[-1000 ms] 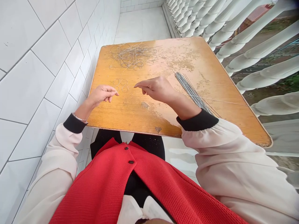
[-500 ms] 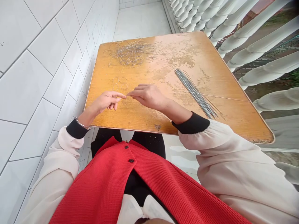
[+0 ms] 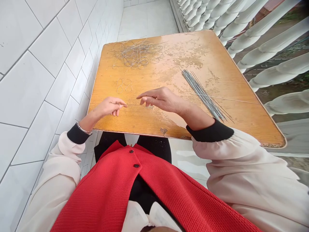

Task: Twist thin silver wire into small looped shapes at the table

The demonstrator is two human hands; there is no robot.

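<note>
Over the near part of the wooden table, my left hand (image 3: 108, 107) pinches what looks like a thin wire (image 3: 132, 104) between thumb and fingertips. The wire is faint against the wood and runs toward my right hand (image 3: 161, 97). That hand hovers a little apart, its fingers stretched out and no grip on anything showing. Just beyond my hands lie two small bent wire shapes (image 3: 121, 85), one like a figure eight. To the right rests a bundle of straight grey wires (image 3: 202, 94), with a single long wire lying across it.
A loose tangle of bent wires (image 3: 138, 53) lies at the table's far left. The worn tabletop (image 3: 231, 87) has peeling patches and a rounded right corner. A white tiled wall (image 3: 36, 80) runs along the left. White balusters (image 3: 263, 59) stand on the right.
My right hand has moved right, away from my left fingertips, and its fingers have spread. My left hand has shifted slightly left and nearer to me, still pinching.
</note>
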